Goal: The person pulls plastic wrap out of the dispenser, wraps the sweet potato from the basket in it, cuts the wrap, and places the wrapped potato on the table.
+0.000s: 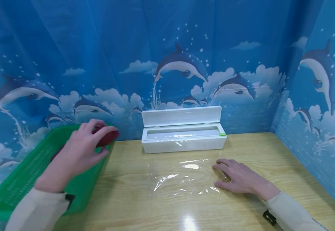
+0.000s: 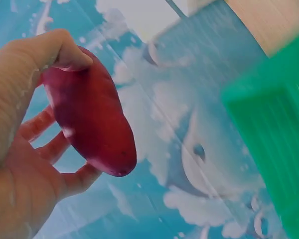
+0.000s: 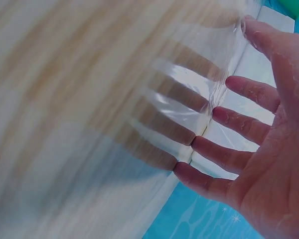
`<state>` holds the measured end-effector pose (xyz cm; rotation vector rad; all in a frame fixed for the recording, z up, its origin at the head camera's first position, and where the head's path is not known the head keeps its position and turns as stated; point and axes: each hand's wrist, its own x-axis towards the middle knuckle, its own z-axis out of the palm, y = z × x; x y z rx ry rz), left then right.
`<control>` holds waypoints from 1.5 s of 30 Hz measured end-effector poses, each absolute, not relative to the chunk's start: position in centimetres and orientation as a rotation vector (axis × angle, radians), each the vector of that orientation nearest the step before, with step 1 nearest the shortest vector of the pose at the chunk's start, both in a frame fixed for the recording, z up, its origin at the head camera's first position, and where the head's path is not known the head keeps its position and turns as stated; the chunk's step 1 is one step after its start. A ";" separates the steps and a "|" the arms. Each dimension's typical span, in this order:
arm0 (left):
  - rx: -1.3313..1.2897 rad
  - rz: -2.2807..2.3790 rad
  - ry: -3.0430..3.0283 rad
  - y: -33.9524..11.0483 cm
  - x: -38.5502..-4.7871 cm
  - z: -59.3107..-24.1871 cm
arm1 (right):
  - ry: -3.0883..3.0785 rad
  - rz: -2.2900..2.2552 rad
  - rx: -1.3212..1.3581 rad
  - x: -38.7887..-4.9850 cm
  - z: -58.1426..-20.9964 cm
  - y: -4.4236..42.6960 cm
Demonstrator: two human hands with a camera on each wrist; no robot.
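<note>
While the right hand (image 1: pixel 239 179) rests its spread fingertips at the right edge of the clear film (image 1: pixel 181 179), probably to keep it flat, the left hand (image 1: pixel 79 152) pinches 1 red, elongated tuber-like item (image 2: pixel 92 114) between thumb and fingers. Item location: above the far right corner of the green basket (image 1: pixel 83 192), well apart from the film. Hold from the side seems chosen for security. White box (image 1: pixel 184 146) stands lid-up behind the film, presumably for access. Brands, labels, writing: 0 legible.
</note>
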<state>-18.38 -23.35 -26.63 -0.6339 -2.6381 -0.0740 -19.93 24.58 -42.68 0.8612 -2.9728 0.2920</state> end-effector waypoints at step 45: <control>-0.896 -0.376 -2.667 -13.0 -20.3 -34.4 | -3.007 0.283 0.821 -19.8 -42.9 24.4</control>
